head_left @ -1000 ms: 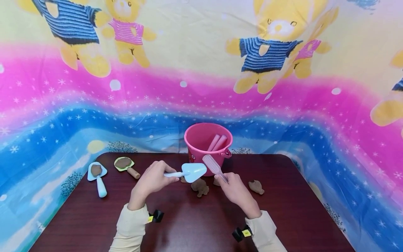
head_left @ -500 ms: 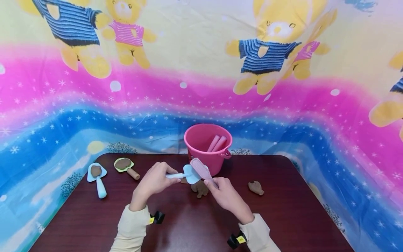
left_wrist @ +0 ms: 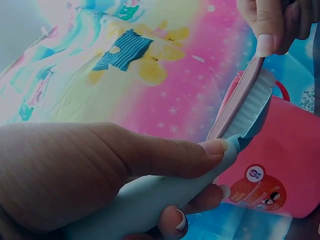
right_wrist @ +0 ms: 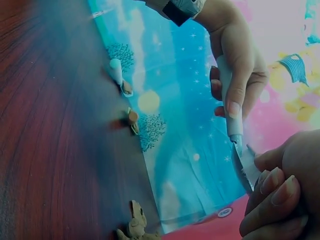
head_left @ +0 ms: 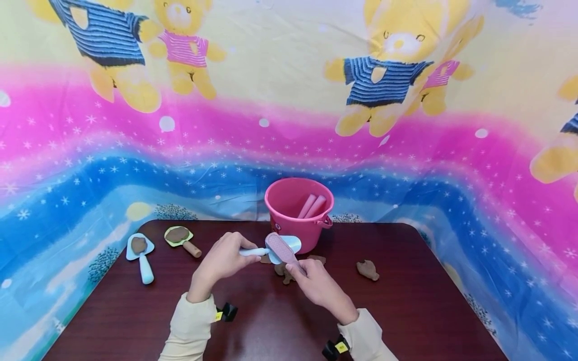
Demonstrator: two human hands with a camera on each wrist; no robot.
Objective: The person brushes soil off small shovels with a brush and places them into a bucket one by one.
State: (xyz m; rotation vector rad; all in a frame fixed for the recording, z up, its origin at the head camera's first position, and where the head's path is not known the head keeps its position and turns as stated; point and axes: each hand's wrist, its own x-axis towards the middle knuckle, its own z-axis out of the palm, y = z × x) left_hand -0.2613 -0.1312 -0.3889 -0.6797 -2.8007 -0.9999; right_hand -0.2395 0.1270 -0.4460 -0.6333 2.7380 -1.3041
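My left hand (head_left: pixel 221 260) grips the handle of a light blue toy trowel (head_left: pixel 292 244), raised above the table in front of the pink bucket. My right hand (head_left: pixel 320 283) holds a pink brush (head_left: pixel 281 247) by its handle. Across the trowel's blade lies the brush, its white bristles (left_wrist: pixel 254 102) against the blade in the left wrist view. Beneath the two tools, lumps of brown clay (head_left: pixel 284 273) sit on the table, partly hidden. The right wrist view shows the left thumb (right_wrist: pixel 235 102) along the trowel's handle.
The pink bucket (head_left: pixel 311 235) stands at the table's back with pink handles (head_left: pixel 311 206) inside. At left lie another blue trowel (head_left: pixel 145 271) and a green-edged scoop (head_left: pixel 191 249), both bearing clay. Another clay lump (head_left: pixel 368 269) is at right. A printed cloth (head_left: pixel 289 140) hangs behind.
My right hand has moved left and slightly down, bringing the brush from beside the trowel's tip onto its blade and toward its handle. My left hand has stayed nearly still.
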